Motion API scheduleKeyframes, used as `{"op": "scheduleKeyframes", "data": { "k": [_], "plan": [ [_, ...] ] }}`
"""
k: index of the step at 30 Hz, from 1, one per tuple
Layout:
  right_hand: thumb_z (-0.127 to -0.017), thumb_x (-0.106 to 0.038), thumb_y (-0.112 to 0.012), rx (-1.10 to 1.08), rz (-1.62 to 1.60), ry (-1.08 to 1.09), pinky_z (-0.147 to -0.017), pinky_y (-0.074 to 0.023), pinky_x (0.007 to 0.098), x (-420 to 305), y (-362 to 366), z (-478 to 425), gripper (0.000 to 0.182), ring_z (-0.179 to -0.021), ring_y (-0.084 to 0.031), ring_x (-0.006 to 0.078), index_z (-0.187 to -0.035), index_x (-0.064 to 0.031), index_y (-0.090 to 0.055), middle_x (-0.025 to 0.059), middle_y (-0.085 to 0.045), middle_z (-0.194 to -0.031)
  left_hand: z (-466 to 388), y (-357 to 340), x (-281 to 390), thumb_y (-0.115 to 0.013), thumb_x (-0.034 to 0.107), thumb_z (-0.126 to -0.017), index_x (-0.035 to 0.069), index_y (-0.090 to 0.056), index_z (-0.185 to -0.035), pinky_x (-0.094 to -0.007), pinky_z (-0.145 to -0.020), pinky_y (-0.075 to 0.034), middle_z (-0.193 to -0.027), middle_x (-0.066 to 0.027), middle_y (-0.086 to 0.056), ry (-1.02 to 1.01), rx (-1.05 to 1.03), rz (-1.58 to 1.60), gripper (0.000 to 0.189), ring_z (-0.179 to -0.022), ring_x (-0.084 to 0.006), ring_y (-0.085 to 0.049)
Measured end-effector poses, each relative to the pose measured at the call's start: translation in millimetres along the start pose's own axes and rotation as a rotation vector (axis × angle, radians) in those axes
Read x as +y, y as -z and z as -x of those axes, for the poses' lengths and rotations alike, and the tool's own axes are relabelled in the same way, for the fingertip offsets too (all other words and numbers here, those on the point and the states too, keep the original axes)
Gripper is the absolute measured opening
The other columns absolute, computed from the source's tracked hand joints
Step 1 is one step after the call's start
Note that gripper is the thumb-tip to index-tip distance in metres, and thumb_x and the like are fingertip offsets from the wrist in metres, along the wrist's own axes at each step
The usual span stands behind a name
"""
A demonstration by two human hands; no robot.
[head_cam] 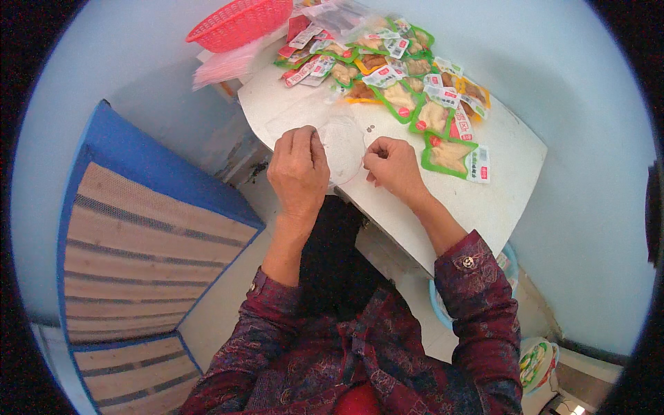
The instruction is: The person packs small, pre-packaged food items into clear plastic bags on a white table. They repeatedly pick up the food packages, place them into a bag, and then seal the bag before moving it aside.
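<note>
Between my two hands a clear plastic bag [342, 148] is held spread at its mouth, above the near edge of the white table [498, 212]. My left hand [301, 163] grips its left side. The fingers of my right hand [391, 166] are pinched at its right rim. Beyond my hands lies a pile of sealed food packets [397, 98] with green, yellow and red borders, pale pieces showing through. One green-edged packet [448, 155] lies apart, to the right of my right hand.
A red plastic basket [241, 23] stands at the back left above a stack of pinkish plastic bags [228, 67]. A blue-framed mesh panel [155, 249] stands at left. Below the table's right side are a light-blue tub [441, 306] and a container with packets [537, 365].
</note>
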State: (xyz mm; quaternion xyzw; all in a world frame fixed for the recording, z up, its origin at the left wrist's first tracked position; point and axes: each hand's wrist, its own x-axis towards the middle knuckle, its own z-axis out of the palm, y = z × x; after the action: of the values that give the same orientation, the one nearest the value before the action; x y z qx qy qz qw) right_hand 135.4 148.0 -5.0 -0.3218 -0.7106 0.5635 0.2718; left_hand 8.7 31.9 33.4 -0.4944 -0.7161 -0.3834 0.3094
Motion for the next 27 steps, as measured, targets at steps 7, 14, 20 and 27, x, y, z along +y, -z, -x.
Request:
{"op": "scheduleKeyframes", "data": {
  "k": [7, 14, 20, 27],
  "plan": [
    [-0.077, -0.012, -0.068, 0.411, 0.361, 0.537, -0.065, -0.0534, 0.0369, -17, -8, 15, 0.016, -0.072, -0.067, 0.0294, -0.089, -0.0033, -0.063, 0.013, -0.066, -0.086, 10, -3, 6, -0.066, 0.007, -0.083, 0.008, -0.064, -0.095, -0.0415, -0.063, -0.052, -0.082, -0.0098, -0.062, -0.131, -0.185, -0.079, 0.012, -0.074, -0.0296, -0.064],
    [-0.084, -0.012, -0.066, 0.146, 0.566, 0.672, -0.061, -0.0529, 0.0443, 11, -17, 11, 0.034, -0.075, -0.067, 0.0351, -0.117, -0.0088, -0.058, 0.0136, -0.067, -0.09, 14, -9, 9, -0.063, 0.006, -0.084, 0.009, -0.062, -0.094, -0.0386, -0.062, -0.05, -0.081, -0.0077, -0.06, -0.191, -0.149, -0.031, 0.011, -0.071, -0.0277, -0.061],
    [-0.087, -0.012, -0.062, 0.122, 0.533, 0.519, -0.058, -0.0515, 0.0491, 6, -14, 10, 0.057, -0.064, -0.065, 0.038, -0.141, -0.0115, -0.044, 0.0168, -0.065, -0.071, 23, -8, 10, -0.068, 0.003, -0.079, 0.006, -0.064, -0.104, -0.0406, -0.074, -0.052, -0.102, -0.0145, -0.066, -0.11, -0.108, 0.141, 0.026, -0.089, -0.0323, -0.065],
    [-0.09, -0.011, -0.056, 0.106, 0.566, 0.433, -0.057, -0.0508, 0.0513, 1, -13, 11, 0.059, -0.059, -0.064, 0.0394, -0.146, -0.0123, -0.037, 0.0188, -0.063, -0.065, 51, -10, 5, -0.061, -0.008, -0.079, 0.005, -0.066, -0.115, -0.0462, -0.106, -0.042, -0.143, -0.0263, -0.047, -0.094, -0.143, 0.297, 0.038, -0.131, -0.0425, -0.048]
  ]
}}
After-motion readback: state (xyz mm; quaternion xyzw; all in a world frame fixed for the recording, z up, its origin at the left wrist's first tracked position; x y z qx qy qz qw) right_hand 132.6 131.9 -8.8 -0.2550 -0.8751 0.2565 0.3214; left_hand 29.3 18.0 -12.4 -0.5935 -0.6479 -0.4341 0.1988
